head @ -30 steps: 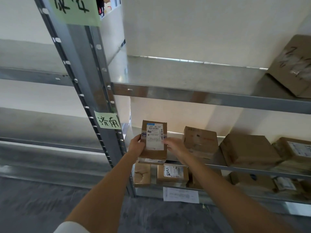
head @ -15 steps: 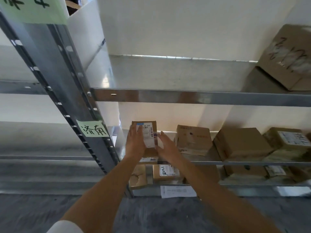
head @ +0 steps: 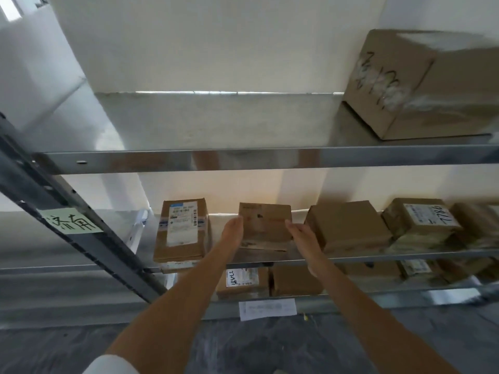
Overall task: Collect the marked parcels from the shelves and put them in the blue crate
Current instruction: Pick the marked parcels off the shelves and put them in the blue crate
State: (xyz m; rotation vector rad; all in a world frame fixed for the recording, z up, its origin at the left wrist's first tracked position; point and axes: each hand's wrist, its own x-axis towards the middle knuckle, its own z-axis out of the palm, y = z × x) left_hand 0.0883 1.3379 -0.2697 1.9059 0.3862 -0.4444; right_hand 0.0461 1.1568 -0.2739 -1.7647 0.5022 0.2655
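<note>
Both hands reached to the middle shelf [head: 270,261], the left hand [head: 232,234] and right hand [head: 302,236] flanking a brown parcel [head: 266,225], with a white-labelled parcel [head: 182,230] lying just left of them.

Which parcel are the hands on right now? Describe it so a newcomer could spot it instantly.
Start at the middle shelf of the metal rack. Second from its left end stands a plain brown parcel, with the left hand and right hand at its sides. Unlike the labelled parcel to its left, it shows no white shipping label.
</note>
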